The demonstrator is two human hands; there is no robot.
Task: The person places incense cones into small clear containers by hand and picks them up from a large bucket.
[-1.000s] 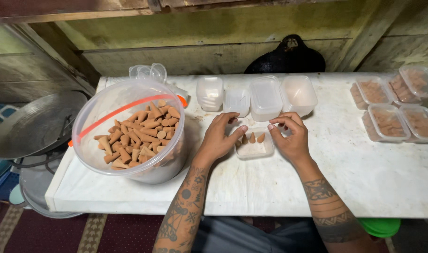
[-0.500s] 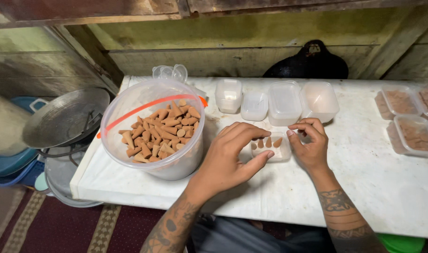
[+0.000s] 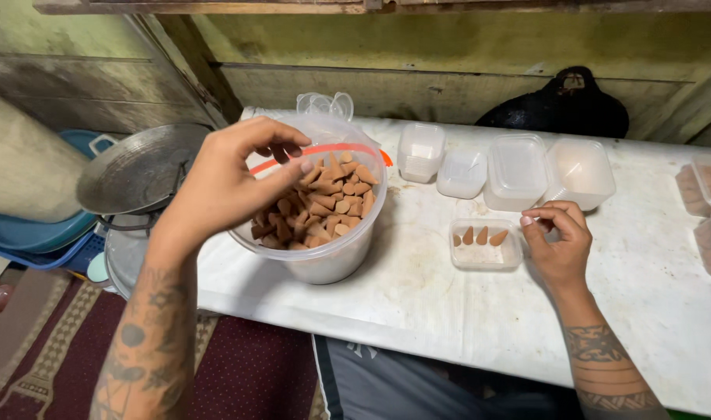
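My left hand point(image 3: 231, 183) hovers over the near rim of a large clear plastic tub point(image 3: 332, 260) full of brown cone-shaped pieces point(image 3: 324, 202), fingers spread and holding nothing. My right hand point(image 3: 559, 241) rests on the white table beside a small clear box point(image 3: 483, 253), fingers curled loosely at its right edge. Three cones point(image 3: 480, 236) stand in a row inside that box.
Empty clear boxes point(image 3: 518, 171) and a stack point(image 3: 420, 152) line the back of the table point(image 3: 448, 311). Filled lidded boxes point(image 3: 709, 214) sit at the far right. A metal pan point(image 3: 138, 167) and blue basin point(image 3: 36, 229) lie left of the table. A dark bag point(image 3: 565, 105) leans on the wall.
My left hand has left the small box and swung left and up over the big tub. The view has shifted left. My right hand stays by the small box.
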